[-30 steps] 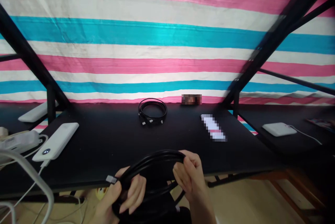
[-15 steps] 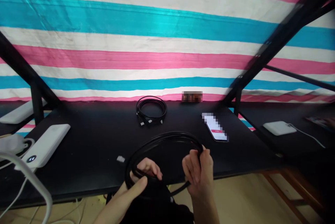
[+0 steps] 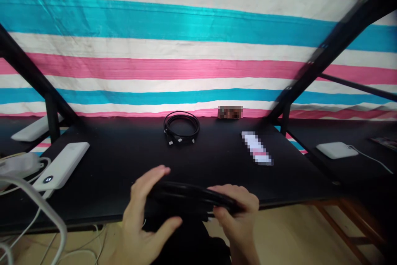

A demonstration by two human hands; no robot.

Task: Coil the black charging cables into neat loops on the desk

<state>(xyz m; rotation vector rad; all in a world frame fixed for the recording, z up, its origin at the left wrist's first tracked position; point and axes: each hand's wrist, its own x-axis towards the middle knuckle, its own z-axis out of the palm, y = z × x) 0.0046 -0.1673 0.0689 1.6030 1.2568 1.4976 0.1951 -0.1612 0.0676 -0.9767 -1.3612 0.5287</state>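
Note:
A coiled black cable (image 3: 189,192) is held in front of my body at the desk's front edge, its loops seen nearly edge-on. My right hand (image 3: 238,207) grips the coil's right end, thumb below and fingers over the top. At the left end, my left hand (image 3: 149,211) is spread, thumb and fingers apart around the loops; whether it touches them I cannot tell. A small pale end shows beside my right thumb. Farther back on the desk lies a second coiled black cable (image 3: 182,136) with several light-coloured plug ends.
On the black desk (image 3: 124,161), a white power bank (image 3: 63,165) with a lit display lies left, near white cables (image 3: 51,215). A phone (image 3: 257,148) lies right. A blurred-out item (image 3: 230,112) stands at the back. Another white device (image 3: 336,150) with a cord sits far right.
The held coil has tipped from an open ring to nearly edge-on. My left hand has come out of the loops and spread, and my right hand has turned over the coil's end.

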